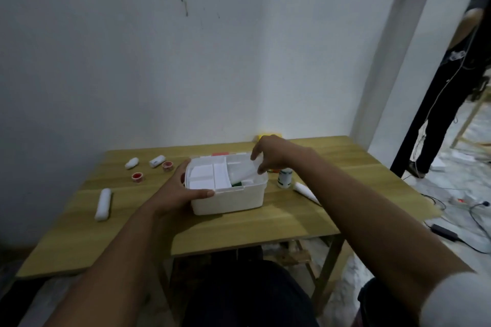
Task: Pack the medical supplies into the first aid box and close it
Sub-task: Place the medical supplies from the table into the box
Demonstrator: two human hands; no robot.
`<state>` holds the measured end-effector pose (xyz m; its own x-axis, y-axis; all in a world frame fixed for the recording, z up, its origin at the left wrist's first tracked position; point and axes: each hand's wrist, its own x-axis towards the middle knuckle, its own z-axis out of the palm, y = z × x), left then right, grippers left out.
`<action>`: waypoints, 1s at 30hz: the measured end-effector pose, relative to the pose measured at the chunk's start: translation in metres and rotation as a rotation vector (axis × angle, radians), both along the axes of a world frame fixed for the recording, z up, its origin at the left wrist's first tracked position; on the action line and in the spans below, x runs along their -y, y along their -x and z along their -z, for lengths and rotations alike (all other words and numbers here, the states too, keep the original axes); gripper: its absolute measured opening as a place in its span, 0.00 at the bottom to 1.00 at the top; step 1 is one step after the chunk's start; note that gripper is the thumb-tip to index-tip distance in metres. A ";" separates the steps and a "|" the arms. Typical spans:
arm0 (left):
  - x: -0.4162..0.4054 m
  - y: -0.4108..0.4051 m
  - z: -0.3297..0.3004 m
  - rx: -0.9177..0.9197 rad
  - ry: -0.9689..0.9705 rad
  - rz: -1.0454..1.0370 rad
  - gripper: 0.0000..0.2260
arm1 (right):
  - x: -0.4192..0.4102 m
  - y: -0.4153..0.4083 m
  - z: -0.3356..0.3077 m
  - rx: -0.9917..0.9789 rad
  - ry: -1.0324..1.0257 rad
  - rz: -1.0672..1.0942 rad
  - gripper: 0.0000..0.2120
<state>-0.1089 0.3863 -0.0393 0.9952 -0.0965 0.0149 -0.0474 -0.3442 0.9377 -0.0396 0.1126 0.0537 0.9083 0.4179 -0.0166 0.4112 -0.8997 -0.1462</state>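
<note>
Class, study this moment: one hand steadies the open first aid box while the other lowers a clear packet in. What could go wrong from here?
1. The clear packet lies slanted above the tray; left so, it may block the lid.
2. The right hand reaches over the bottle; pulling back could topple it.
3. The rolls and tape rings are still outside the box; some may get forgotten.

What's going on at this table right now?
A person is packing an open white first aid box on a wooden table. The left hand holds the box's near left corner, while the right hand lowers a clear packet into it. Bandage rolls, tape rolls, a bottle and a tube remain outside.
</note>
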 end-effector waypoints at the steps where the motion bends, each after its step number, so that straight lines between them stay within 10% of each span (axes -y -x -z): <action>1: -0.001 -0.002 0.001 -0.003 -0.003 0.003 0.49 | -0.004 0.000 0.006 -0.004 0.004 0.001 0.24; 8: -0.007 -0.008 0.005 -0.031 -0.008 0.021 0.63 | -0.034 -0.002 0.032 0.001 0.018 -0.052 0.23; 30: -0.017 -0.018 0.009 -0.035 -0.049 0.030 0.62 | -0.063 -0.020 0.054 -0.163 -0.367 -0.007 0.15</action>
